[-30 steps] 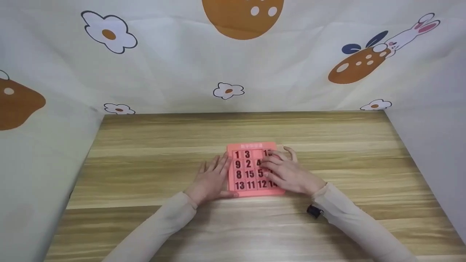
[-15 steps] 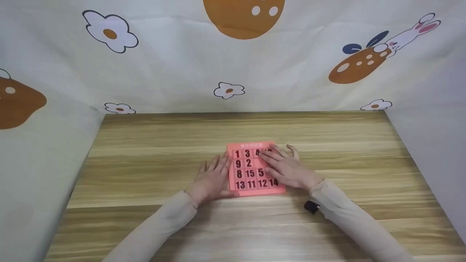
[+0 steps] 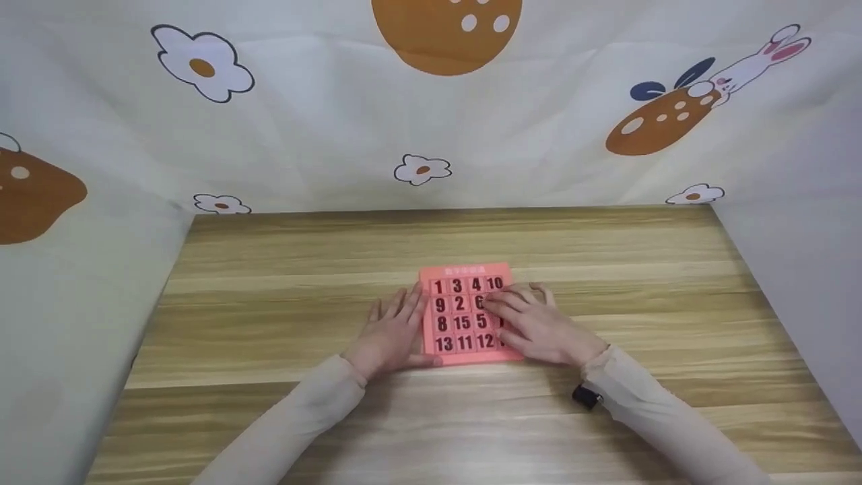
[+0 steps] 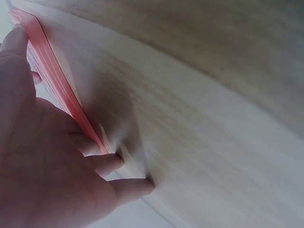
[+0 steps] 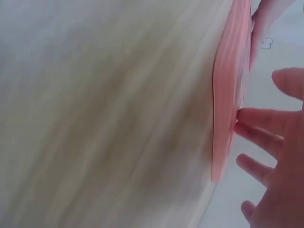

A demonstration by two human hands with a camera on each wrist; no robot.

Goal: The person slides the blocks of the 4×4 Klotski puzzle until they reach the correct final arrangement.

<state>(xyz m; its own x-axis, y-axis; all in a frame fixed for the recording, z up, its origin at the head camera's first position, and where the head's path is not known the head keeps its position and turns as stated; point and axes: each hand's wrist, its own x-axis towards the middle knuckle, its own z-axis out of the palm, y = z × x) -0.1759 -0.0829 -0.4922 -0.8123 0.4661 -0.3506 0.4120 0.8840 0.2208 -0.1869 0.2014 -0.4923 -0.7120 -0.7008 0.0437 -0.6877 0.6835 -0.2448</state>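
Observation:
A pink number sliding puzzle [image 3: 465, 271] lies flat on the table, its tiles printed with black numbers. My left hand [image 3: 387, 340] braces it, fingers along the left side and thumb at the near left corner. In the left wrist view the thumb lies on the puzzle's frame [image 4: 52, 71], and the outer fingertips touch the wood. My right hand [image 3: 539, 327] is over the right columns, fingertips beside the 6 tile [image 3: 479, 302]. Two of its fingers [image 5: 261, 121] touch the tile face in the right wrist view, with the thumb raised. Part of the right column is hidden under this hand.
The wood-grain table [image 3: 283, 269] runs back to a pale cloth backdrop [image 3: 323, 135] with flower, carrot and rabbit prints. Similar pale walls stand left and right. A small black device [image 3: 586, 397] sits at the right sleeve's cuff.
The 4 tile has gone up into the top row's gap, then the 6 tile has come into the space below it. My right hand has shifted slightly; the left stays put.

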